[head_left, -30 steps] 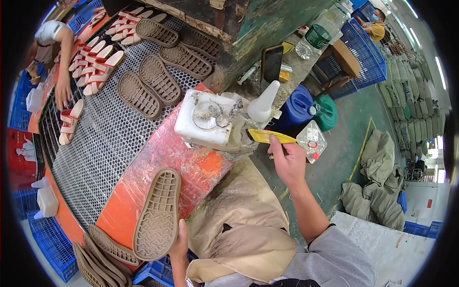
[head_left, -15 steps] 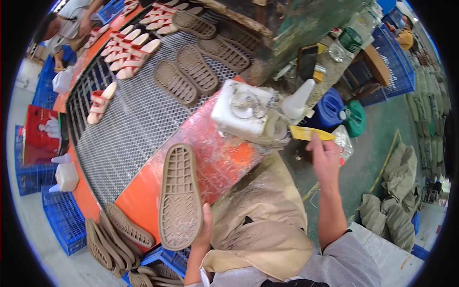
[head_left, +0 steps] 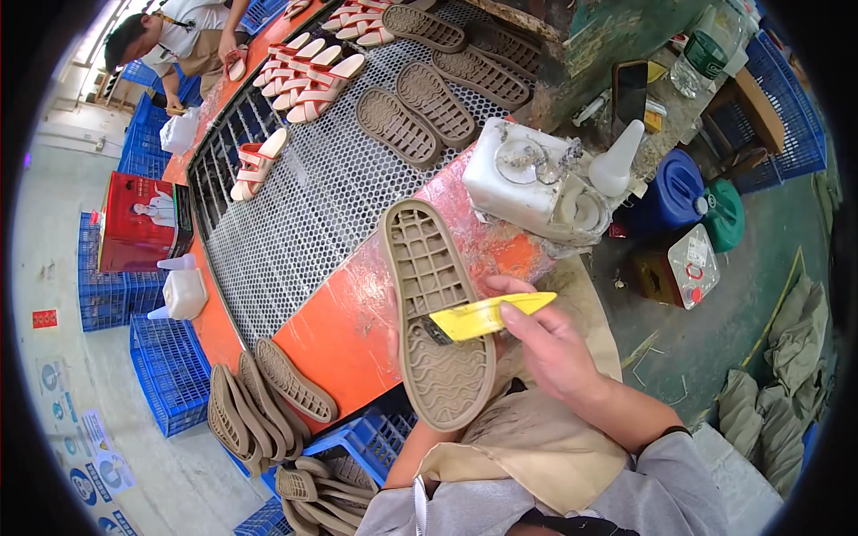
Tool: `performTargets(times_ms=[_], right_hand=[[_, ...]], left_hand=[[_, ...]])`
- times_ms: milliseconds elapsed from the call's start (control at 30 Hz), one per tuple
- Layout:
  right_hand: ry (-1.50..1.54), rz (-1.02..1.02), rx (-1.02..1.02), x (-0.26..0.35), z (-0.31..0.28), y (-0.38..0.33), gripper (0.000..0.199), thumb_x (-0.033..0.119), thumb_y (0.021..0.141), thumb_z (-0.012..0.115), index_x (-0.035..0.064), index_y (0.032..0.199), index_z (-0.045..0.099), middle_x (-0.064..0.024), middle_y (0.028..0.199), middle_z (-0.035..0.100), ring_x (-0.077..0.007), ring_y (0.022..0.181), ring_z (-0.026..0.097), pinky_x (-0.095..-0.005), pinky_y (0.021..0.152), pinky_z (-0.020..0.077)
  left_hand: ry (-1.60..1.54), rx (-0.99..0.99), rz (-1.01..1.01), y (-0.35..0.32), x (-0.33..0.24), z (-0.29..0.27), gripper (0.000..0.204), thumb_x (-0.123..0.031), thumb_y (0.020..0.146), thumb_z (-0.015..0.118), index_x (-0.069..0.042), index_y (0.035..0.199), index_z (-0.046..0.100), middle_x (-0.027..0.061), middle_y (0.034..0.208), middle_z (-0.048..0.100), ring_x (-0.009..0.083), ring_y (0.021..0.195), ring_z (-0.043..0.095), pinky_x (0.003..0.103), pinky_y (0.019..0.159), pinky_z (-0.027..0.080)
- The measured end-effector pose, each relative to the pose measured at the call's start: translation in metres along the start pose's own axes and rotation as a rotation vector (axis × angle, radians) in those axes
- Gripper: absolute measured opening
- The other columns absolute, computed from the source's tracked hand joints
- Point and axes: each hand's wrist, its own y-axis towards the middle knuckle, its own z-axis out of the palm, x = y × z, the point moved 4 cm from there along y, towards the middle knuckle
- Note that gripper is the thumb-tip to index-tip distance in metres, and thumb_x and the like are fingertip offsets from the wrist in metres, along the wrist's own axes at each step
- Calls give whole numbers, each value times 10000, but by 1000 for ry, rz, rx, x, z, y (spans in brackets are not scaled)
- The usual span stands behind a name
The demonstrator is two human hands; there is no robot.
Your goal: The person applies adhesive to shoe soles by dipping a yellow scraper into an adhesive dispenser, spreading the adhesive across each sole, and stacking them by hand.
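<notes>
My taupe-brown moulded shoe sole [head_left: 435, 288] under a flat yellow-handled brush [head_left: 490, 317] with dark bristles.
I have the sole above my beige cloth apron [head_left: 514, 456] and the edge of the orange tabletop [head_left: 344, 313], its patterned face up: a raised rim, square hollows over the far half, wavy ridges over the near one. Its long axis runs steeply, the square-hollowed end pointing away and slightly left, the wavy end toward me. My left hand [head_left: 392, 332] grips it from behind; how far those fingers curl I cannot tell. My right hand [head_left: 554, 348] pinches the brush, thumb nearest me, pointed handle end to the right, bristles leftward at the sole's middle.
</notes>
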Motion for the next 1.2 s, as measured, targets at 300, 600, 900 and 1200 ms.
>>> performTargets(times_ms=[300,600,900,1200], right_hand=[[5,-75,-61,-16,6,-3,254,148,1081,592,-43,1173,730,-142,1542,490,-197,1346,468,-300,1121,371],[-645,-438,-5,18,19,-48,143,85,998,640,-5,1064,730,-182,1507,510,-325,1343,433,-464,1150,314],[-907,-534,378,56,33,-66,135,100,952,629,47,996,744,-188,1464,542,-379,1336,402,-517,1150,289],[-964,-542,903,99,54,-35,113,168,956,669,106,979,761,-131,1446,571,-386,1318,388,-522,1145,282]], left_hand=[[361,61,48,11,11,12,578,-508,1063,480,-289,1598,459,36,1557,568,230,1328,605,483,1123,487],[467,-119,-22,4,6,10,666,-503,1032,464,-252,1644,381,43,1640,457,227,1422,511,449,1149,454],[446,-253,-109,-5,13,36,636,-434,1043,427,-242,1648,377,43,1644,453,217,1401,527,402,1126,472],[124,-243,-377,-37,29,6,595,-185,1027,533,-253,1602,395,45,1553,547,208,1258,623,357,1060,521]])
